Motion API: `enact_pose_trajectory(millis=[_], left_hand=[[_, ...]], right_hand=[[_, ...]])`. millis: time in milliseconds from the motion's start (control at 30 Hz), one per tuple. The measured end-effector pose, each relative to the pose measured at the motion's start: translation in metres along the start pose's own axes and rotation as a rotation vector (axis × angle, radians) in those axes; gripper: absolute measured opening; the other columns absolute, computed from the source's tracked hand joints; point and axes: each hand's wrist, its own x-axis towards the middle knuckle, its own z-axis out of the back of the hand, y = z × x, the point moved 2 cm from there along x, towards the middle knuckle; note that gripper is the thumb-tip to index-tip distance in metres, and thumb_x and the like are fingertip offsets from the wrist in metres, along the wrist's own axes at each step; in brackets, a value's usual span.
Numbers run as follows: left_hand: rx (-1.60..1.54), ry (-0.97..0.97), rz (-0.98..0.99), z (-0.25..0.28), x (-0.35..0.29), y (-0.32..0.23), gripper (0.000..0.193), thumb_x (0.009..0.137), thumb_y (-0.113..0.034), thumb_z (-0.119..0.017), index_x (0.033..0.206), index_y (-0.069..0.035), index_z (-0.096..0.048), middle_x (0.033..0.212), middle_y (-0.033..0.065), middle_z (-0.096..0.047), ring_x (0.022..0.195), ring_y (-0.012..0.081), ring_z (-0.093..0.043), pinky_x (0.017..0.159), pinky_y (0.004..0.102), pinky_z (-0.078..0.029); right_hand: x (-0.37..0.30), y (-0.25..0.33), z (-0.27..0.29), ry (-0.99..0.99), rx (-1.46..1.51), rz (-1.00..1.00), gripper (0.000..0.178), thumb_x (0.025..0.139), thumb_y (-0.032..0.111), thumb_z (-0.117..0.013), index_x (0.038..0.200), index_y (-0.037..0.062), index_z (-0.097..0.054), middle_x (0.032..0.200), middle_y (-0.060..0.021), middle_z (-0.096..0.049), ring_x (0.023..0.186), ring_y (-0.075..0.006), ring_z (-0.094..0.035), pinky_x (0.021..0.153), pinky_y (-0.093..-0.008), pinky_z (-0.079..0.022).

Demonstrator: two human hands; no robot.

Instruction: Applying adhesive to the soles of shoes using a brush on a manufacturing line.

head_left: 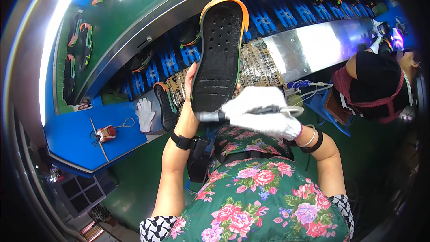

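Two hands meet over the lap, above a green flowered apron. The right hand (pixel 262 114), in a white glove, is closed around a slim grey-handled tool (pixel 224 115) whose tip points left and touches the heel end of a shoe sole (pixel 219 56). The bare left hand (pixel 191 90), with a black band at the wrist, grips that sole from behind along its left edge and holds it upright, heel down and toe up, with the black inner face toward the camera.

The sole is black with an orange rim round the toe and a green line down its right side; rows of small holes show in the forepart and ridges nearer the heel. Judging from where the tool sits, the work is at the heel edge only; whether the rest of the rim has been treated cannot be told, since no clear difference shows along it.

Just beyond the hands, a second sole (pixel 166 104) of the same kind lies on the desk (pixel 74 134) beside a spare white glove (pixel 145 114), with a small red tool (pixel 105 133) further left on the blue surface. Behind them, blue racks (pixel 264 20) run along the line, and more soles (pixel 78 36) ride the green conveyor (pixel 134 13) at the far left. Another person (pixel 376 85) in black sits at the right.
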Motion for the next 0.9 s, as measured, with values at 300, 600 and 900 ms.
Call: enact_pose_trajectory(millis=[300,600,900], left_hand=[[-0.101,0.159,-0.068,-0.038,-0.017,-0.009,0.092,0.092,-0.073,-0.047,0.150,-0.002,-0.036,0.140,0.0292,-0.042,0.096,0.0443,-0.057,0.075,0.0510,-0.057],[-0.308,0.411,-0.026,-0.046,-0.060,-0.014,0.084,0.096,-0.071,-0.038,0.123,0.008,-0.046,0.115,0.0216,-0.049,0.076,0.0357,-0.056,0.060,0.0407,-0.053],[-0.050,0.589,0.002,-0.079,-0.063,-0.058,0.110,0.083,-0.074,-0.062,0.150,0.004,-0.024,0.138,0.0348,-0.039,0.087,0.0422,-0.061,0.060,0.0455,-0.059]], right_hand=[[-0.015,-0.001,0.016,-0.106,0.772,-0.336,0.018,0.081,-0.001,-0.076,0.099,-0.0045,-0.075,0.102,-0.0158,-0.075,0.085,-0.0177,-0.070,0.076,-0.0277,-0.057],[-0.077,-0.064,0.046,-0.572,1.040,-0.408,0.022,0.084,-0.002,-0.064,0.105,-0.0067,-0.069,0.104,-0.0214,-0.073,0.080,-0.0218,-0.069,0.066,-0.0271,-0.056],[-0.083,-0.087,0.028,-0.680,0.954,-0.537,0.021,0.085,0.001,-0.068,0.105,-0.0052,-0.070,0.095,-0.0135,-0.074,0.075,-0.0164,-0.068,0.064,-0.0241,-0.055]])
